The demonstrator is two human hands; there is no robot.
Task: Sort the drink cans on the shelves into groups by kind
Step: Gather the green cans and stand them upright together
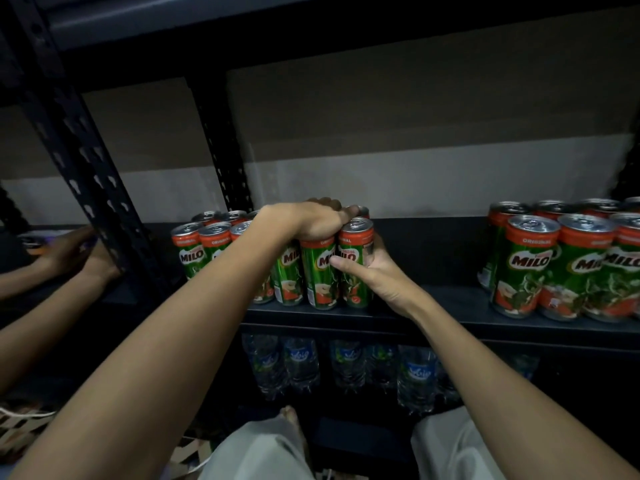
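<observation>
Several green and red Milo cans [320,271] stand packed together at the left of the dark shelf [433,317]. My left hand [311,220] lies curled over the tops of the front cans. My right hand [377,271] grips the rightmost can [355,244] from its right side, thumb across the label. A second group of Milo cans [561,268] stands at the right end of the same shelf, apart from my hands.
Another person's hands [69,254] reach into the neighbouring bay behind the perforated black upright [86,168]. Water bottles [346,368] fill the shelf below. A stretch of bare shelf separates the two can groups. My knees and a bare foot [291,415] show at the bottom.
</observation>
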